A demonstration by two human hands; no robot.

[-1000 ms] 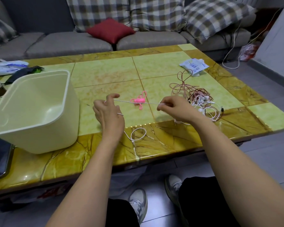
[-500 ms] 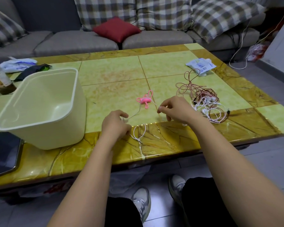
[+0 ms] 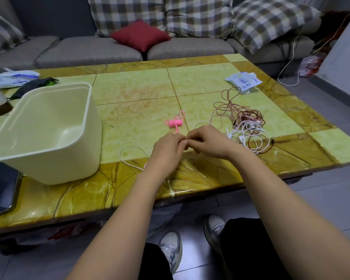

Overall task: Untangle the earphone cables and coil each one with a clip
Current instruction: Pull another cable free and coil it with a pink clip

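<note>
Right of the cream plastic tub (image 3: 49, 138), two hands meet over a white earphone cable (image 3: 127, 142)
The left hand (image 3: 166, 150) and right hand (image 3: 208, 142) are together, fingertips touching, each with curled fingers pinching the cable; its slack lies in a loop on the side of the hands nearer the tub. A pink clip (image 3: 175, 123) lies just beyond the hands, also right of the tub. Farther right of the tub, past the right hand, the other brown, pink and white cables (image 3: 245, 126) lie in a tangled heap
</note>
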